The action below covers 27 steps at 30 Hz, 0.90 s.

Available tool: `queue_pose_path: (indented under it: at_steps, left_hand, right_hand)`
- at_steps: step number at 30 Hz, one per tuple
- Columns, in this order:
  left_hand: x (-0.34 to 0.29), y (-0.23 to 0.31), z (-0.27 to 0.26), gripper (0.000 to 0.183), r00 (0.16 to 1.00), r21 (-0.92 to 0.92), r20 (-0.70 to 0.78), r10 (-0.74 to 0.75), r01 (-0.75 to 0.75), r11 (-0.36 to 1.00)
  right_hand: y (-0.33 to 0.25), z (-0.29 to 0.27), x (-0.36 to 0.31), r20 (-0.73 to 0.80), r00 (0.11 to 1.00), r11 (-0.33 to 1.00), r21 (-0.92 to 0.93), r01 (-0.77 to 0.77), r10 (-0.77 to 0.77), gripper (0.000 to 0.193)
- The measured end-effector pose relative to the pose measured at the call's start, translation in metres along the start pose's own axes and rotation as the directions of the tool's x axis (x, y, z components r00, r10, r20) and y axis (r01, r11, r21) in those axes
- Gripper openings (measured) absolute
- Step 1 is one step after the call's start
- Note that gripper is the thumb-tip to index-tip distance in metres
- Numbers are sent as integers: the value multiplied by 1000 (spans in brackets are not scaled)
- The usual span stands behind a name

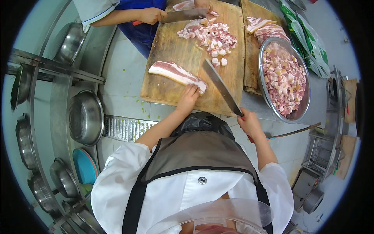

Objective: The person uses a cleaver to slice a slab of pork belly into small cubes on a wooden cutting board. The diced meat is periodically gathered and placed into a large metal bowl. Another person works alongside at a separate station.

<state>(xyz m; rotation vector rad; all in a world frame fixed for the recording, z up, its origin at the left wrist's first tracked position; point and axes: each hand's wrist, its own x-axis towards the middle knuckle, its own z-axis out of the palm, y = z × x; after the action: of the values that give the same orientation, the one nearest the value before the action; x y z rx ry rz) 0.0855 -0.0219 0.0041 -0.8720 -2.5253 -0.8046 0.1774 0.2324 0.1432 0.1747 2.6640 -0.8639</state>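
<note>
While the left hand (188, 98) lies on the near end of the pork slab (174, 73), fingers together on top, the right hand (249, 125) is wrapped firmly round the red handle of a long knife (220, 85), blade just right of that end. Slab lies lengthwise on the wooden board (165, 46). Good practice, I judge: curl fingertips back, thumb behind, press evenly, let the long edge draw through rind and fat. Keep strokes clear of the co-worker's knife (185, 15) beyond the diced pork (218, 37). Left thumb hidden; cannot tell whether it grips. Blade's contact with board unclear. Co-worker's far hand (203, 4) cut off at top; thin strip (296, 131) beyond right forearm unidentifiable.
</note>
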Motion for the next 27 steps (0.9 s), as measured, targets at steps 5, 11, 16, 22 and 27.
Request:
queue_pose_path:
  at_steps: [5,11,16,22,27]
  left_hand:
    - [4,4,0,34,998,24,0,-61,61,998]
    - [8,13,-2,32,993,42,-34,-112,114,993]
    - [4,12,2,31,987,36,-15,-158,159,987]
    - [5,18,2,29,990,143,-9,-143,143,979]
    - [9,21,0,29,987,225,35,-159,147,963]
  right_hand:
    - [-27,4,28,88,977,973,-106,205,-196,28]
    - [-33,4,52,195,957,955,-162,248,-215,30]
    - [-29,1,67,275,927,938,-164,306,-255,28]
    - [-34,3,74,296,915,926,-173,335,-275,22]
    - [-29,-5,67,326,920,936,-196,291,-217,22]
